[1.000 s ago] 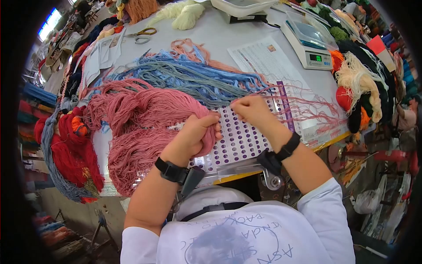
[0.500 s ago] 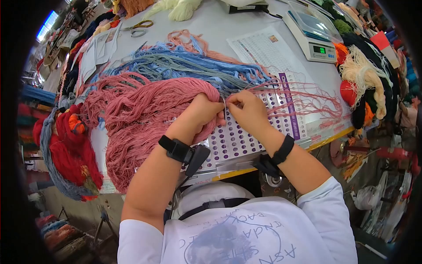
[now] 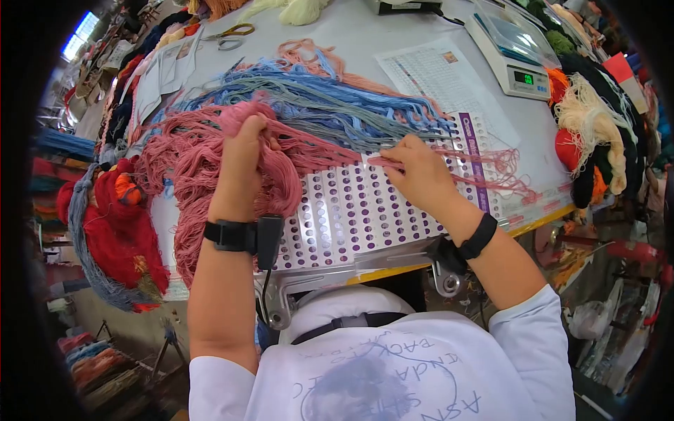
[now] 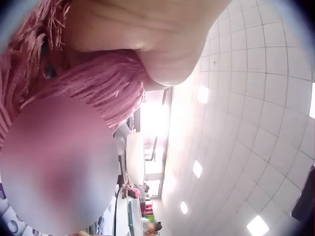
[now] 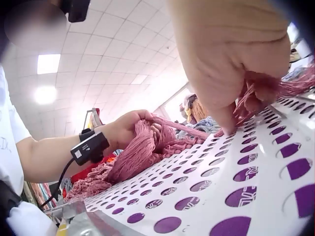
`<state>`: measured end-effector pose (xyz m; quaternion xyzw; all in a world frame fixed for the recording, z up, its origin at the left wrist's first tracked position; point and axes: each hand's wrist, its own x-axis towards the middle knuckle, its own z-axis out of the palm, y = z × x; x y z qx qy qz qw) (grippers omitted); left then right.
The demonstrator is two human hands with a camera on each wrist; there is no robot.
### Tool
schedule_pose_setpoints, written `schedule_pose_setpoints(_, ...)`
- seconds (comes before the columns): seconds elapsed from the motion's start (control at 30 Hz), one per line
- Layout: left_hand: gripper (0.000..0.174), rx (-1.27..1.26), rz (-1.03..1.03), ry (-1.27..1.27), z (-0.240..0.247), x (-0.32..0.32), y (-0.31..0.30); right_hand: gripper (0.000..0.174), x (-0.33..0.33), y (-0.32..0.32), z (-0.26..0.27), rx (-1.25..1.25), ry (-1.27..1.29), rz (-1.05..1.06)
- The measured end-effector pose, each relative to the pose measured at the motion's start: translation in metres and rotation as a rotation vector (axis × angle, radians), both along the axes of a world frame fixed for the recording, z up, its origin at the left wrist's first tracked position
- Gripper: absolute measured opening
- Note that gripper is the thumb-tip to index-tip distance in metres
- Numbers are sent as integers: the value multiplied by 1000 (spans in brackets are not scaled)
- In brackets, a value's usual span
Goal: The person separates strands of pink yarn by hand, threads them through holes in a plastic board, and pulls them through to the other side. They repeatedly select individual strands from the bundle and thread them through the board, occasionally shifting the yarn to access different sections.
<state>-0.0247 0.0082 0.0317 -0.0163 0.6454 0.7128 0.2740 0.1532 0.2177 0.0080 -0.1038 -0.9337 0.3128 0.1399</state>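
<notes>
My left hand (image 3: 243,151) grips a thick bundle of pink yarn (image 3: 281,186), lifted at its fold; the rest of the skein drapes to the left over the table. Pink strands (image 3: 319,145) stretch from that bundle across to my right hand (image 3: 420,172), whose curled fingers pinch them low over a white card with rows of round holes (image 3: 351,217). Loose strand ends (image 3: 502,165) trail out to the right of that hand. In the right wrist view, the thumb and fingers close on the strands (image 5: 243,105) just above the card. The left wrist view shows pink yarn (image 4: 98,81) under the palm.
Blue and grey-blue yarn (image 3: 316,98) lies just beyond the card. Farther back are scissors (image 3: 235,31), a printed sheet (image 3: 439,81) and a digital scale (image 3: 516,70). Red yarn (image 3: 112,245) hangs off the table's left edge, and cream yarn (image 3: 586,126) is piled at right.
My left hand has moved left and away from my body with the pink bundle, uncovering more of the holed card. The right hand shifted slightly right, and strands now stretch between the hands.
</notes>
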Motion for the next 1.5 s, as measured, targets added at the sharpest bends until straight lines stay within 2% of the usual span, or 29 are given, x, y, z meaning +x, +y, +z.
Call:
schedule_pose_setpoints(0.03, 11, 278, 45, -8, 2, -4, -8, 12, -1, 0, 2, 109, -42, 7)
schedule_pose_setpoints(0.07, 11, 272, 54, 5, 2, -3, -10, 12, -3, 1, 2, 104, -30, 17)
schedule_pose_setpoints(0.17, 13, 551, -74, -44, 5, 9, -2, 5, -10, 3, 0, 228, 77, 84)
schedule_pose_setpoints(0.2, 13, 550, -72, -39, 3, 10, -3, 5, -13, 2, 1, 228, 83, 87)
schedule_pose_setpoints(0.27, 15, 701, -214, -183, 0, 15, -1, 4, -16, 6, 5, 354, 262, 196)
schedule_pose_setpoints(0.33, 13, 711, -188, -269, 8, 26, 10, 6, -16, 10, 6, 305, 204, 217)
schedule_pose_setpoints(0.4, 13, 560, -269, -211, 13, 39, 19, 11, -12, 10, 9, 251, 140, 236)
schedule_pose_setpoints(0.47, 18, 464, -287, -163, 10, 51, 34, 25, -10, 8, 20, -83, -76, 209)
schedule_pose_setpoints(0.5, 19, 377, -456, -75, -1, 51, 39, 37, -10, 10, 28, -117, -132, 223)
schedule_pose_setpoints(0.53, 20, 288, -623, 16, 1, 55, 46, 37, -11, 11, 29, -113, -136, 222)
schedule_pose_setpoints(0.57, 17, 289, -454, 12, 4, 71, 57, 40, -12, 12, 29, -207, -101, 250)
schedule_pose_setpoints(0.6, 17, 294, -454, 11, 2, 72, 61, 44, -13, 13, 30, -302, -65, 277)
schedule_pose_setpoints(0.67, 11, -12, -626, 123, -5, 72, 67, 47, -14, 13, 30, -351, -68, 278)
schedule_pose_setpoints(0.7, 10, -165, -577, 249, -12, 73, 69, 47, -16, 15, 26, -326, -65, 284)
schedule_pose_setpoints(0.73, 10, -161, -583, 249, -17, 71, 69, 46, -17, 15, 24, -302, -62, 288)
schedule_pose_setpoints(0.8, 14, -30, -458, 281, -21, 64, 61, 38, -17, 16, 17, -270, -116, 236)
schedule_pose_setpoints(0.83, 20, 1, -436, 253, -6, 60, 49, 34, -19, 18, 6, -124, -99, 241)
schedule_pose_setpoints(0.87, 24, 86, -312, 253, 4, 58, 36, 30, -19, 19, -3, 19, -83, 244)
schedule_pose_setpoints(0.9, 24, 26, -280, 215, 22, 51, 21, 23, -18, 17, 1, -6, -129, 218)
schedule_pose_setpoints(0.97, 10, 89, -170, 98, 31, 19, -26, 22, -18, 15, -1, 4, -126, 198)
schedule_pose_setpoints(1.03, 5, 167, -34, 140, 36, -19, -70, 22, -18, 15, -3, 24, -114, 180)
schedule_pose_setpoints(1.1, 5, 201, -41, 190, 47, -49, -106, 19, -19, 14, -8, 42, -82, 151)
schedule_pose_setpoints(1.13, 5, 197, -41, 194, 49, -65, -118, 19, -19, 13, -11, 38, -78, 151)
schedule_pose_setpoints(1.2, 5, 195, 232, 169, 52, -95, -126, 18, -18, 12, -13, 74, -31, 138)
schedule_pose_setpoints(1.23, 5, 201, 237, 176, 59, -93, -113, 18, -19, 12, -10, 81, -24, 143)
schedule_pose_setpoints(1.3, 7, 67, 418, 564, 67, -76, -80, 18, -18, 11, -3, -34, -111, 124)
schedule_pose_setpoints(1.37, 8, 93, 311, 558, 77, -48, -62, 19, -14, 8, 8, -121, -114, 100)
schedule_pose_setpoints(1.43, 15, 153, 46, 204, 82, -10, -50, 16, -10, -4, 23, -324, -104, 21)
schedule_pose_setpoints(1.5, 23, 489, -321, -23, 73, 23, -40, 16, -5, -30, 62, -546, -96, 52)
